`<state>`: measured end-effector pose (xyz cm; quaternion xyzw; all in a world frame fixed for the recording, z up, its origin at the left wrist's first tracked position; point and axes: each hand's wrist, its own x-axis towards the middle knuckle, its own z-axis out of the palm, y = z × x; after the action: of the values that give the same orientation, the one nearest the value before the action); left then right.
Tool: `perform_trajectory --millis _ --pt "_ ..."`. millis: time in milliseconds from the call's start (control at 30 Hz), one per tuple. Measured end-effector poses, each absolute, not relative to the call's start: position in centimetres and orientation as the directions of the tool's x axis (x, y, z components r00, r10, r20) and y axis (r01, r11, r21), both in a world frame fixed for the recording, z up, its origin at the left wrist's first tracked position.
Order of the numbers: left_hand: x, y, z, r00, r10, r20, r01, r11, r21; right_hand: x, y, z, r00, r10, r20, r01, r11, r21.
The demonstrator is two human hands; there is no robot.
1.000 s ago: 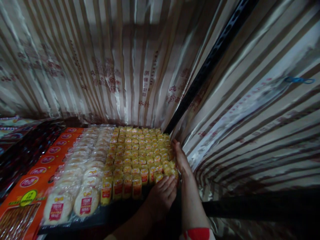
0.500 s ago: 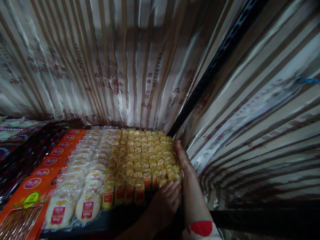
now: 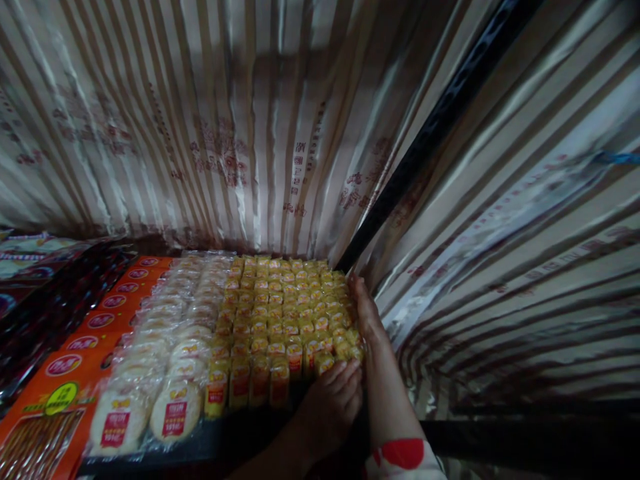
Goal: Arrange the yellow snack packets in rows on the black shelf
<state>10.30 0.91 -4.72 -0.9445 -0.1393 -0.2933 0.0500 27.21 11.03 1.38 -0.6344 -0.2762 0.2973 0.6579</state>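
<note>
Small yellow-wrapped snack packets point(image 3: 280, 310) stand in tight rows on a dark shelf point(image 3: 215, 443). At their front right corner, my left hand point(image 3: 334, 397) rests its fingers, side by side and slightly bent, against the nearest packets. My right hand point(image 3: 367, 310) lies stretched along the right side of the rows, touching the outer packets. Its lower fingers and palm are partly hidden. Neither hand visibly encloses a packet. A white sleeve with red spots point(image 3: 405, 457) covers my right forearm.
Left of the packets stand two rows of clear-wrapped round rice crackers point(image 3: 175, 410), then orange snack bags point(image 3: 65, 363) and dark glossy packs point(image 3: 65, 300). Striped plastic sheeting point(image 3: 225, 100) hangs behind and to the right. A black upright post point(image 3: 400, 187) meets the shelf's back right corner.
Almost nothing differs. The hands keep their places at the front and right side of the packets, with only a tiny shift of the right hand.
</note>
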Motion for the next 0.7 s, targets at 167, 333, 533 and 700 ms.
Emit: perform_trajectory --millis 167,333,533,700 --pt "10.5 1.1 -5.0 0.778 0.202 0.595 0.264 -0.964 -0.017 26.9 8.6 2.7 0.766 0.628 -0.137 -0.151 -0.032 -0.988" --pt "10.6 1.0 -5.2 0.749 0.223 0.624 0.273 -0.962 0.017 25.1 5.0 2.6 0.812 0.559 -0.168 -0.171 -0.046 -0.984" --pt "10.6 0.9 -5.2 0.714 0.237 0.659 0.268 -0.962 0.055 23.9 2.0 1.0 0.755 0.641 -0.134 -0.133 -0.05 -0.99" --pt "10.6 1.0 -5.3 0.691 0.22 0.689 0.266 -0.963 0.041 23.9 1.5 0.2 0.722 0.682 -0.118 -0.113 -0.053 -0.992"
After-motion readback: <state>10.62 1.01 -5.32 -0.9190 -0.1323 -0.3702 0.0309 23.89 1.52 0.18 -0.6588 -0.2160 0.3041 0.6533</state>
